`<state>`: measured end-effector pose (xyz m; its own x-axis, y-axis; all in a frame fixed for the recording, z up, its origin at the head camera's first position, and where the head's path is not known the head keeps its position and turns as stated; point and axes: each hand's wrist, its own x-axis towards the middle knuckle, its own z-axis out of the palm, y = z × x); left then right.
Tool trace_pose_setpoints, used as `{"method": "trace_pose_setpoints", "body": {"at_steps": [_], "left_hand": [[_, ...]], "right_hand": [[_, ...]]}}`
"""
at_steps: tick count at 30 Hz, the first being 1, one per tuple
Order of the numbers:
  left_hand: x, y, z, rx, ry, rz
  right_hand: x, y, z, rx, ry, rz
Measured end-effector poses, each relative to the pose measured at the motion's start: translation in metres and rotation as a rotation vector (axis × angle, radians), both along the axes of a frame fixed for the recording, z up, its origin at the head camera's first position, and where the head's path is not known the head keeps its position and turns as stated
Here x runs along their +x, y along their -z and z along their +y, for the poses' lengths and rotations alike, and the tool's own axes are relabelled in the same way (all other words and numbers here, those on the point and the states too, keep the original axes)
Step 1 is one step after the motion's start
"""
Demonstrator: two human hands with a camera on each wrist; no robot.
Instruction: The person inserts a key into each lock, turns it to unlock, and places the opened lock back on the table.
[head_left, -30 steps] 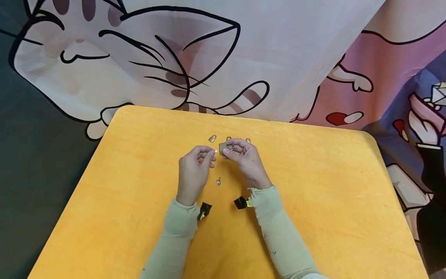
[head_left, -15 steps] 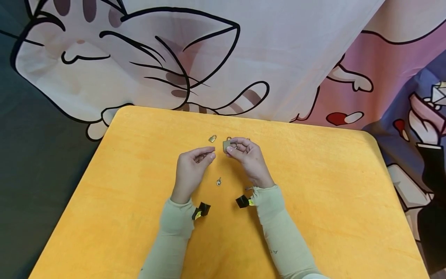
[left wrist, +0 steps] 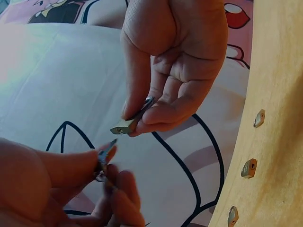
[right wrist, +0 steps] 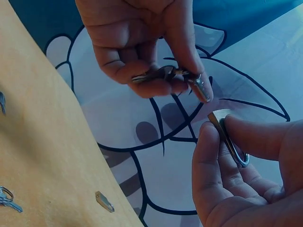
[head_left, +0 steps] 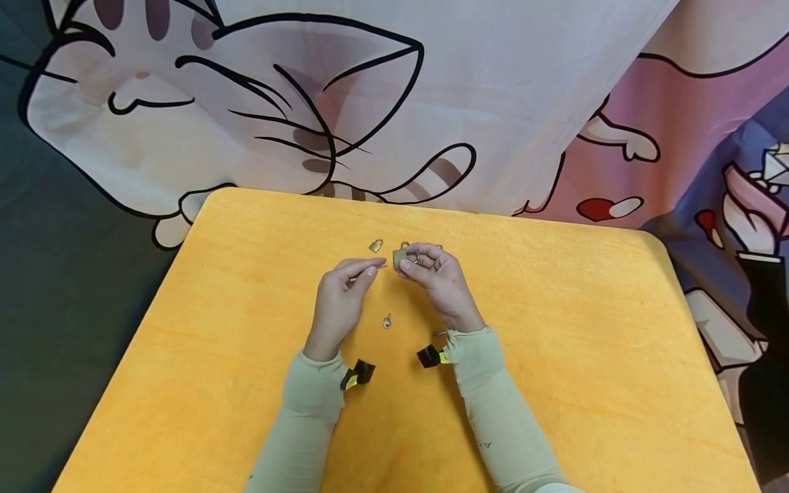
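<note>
My right hand (head_left: 445, 287) pinches a small brass padlock (head_left: 398, 259) between thumb and fingers, its shackle toward the palm. In the left wrist view the keyhole end of this padlock (left wrist: 123, 127) points down toward my left hand (left wrist: 61, 184). That hand grips a small bunch of metal keys (right wrist: 165, 73), with one key (right wrist: 202, 90) pinched at the fingertips. The key's tip (left wrist: 112, 143) is close to the padlock but apart from it. Both hands are above the table; whether the held padlock's shackle is locked is unclear.
Several small padlocks lie on the yellow table (head_left: 246, 287): one at the back (head_left: 376, 245), others partly behind my right hand. A ring with keys (head_left: 386, 321) lies between my forearms. More keys (head_left: 439, 333) lie beside my right wrist. A printed cloth (head_left: 493, 103) hangs behind the table.
Both hands first drew slightly apart. Since half a second ago my left hand has come back to the right, bringing the key nearer the padlock; my right hand has barely moved.
</note>
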<state>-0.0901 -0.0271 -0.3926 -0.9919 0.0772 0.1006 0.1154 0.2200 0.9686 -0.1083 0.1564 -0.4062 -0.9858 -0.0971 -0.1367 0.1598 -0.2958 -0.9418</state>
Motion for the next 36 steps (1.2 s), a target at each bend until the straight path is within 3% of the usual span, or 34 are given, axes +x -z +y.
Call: {"method": "trace_pose_setpoints", "body": {"at_steps": [9, 18, 25, 32, 36], "left_hand": [[0.000, 0.001, 0.006, 0.232, -0.077, 0.019], [0.000, 0.003, 0.009, 0.215, -0.129, 0.038], [0.012, -0.029, 0.014, 0.146, -0.156, 0.024], [0.003, -0.001, 0.013, 0.108, -0.181, 0.045], [0.002, 0.004, 0.011, 0.122, -0.170, 0.055]], "right_hand": [[0.000, -0.001, 0.001, -0.036, -0.017, -0.003], [0.001, 0.000, 0.001, -0.055, -0.036, -0.009], [0.000, 0.001, 0.000, -0.047, -0.051, 0.011], [0.001, 0.003, -0.001, -0.035, -0.059, 0.050], [0.001, 0.002, -0.001, -0.024, -0.054, 0.053]]}}
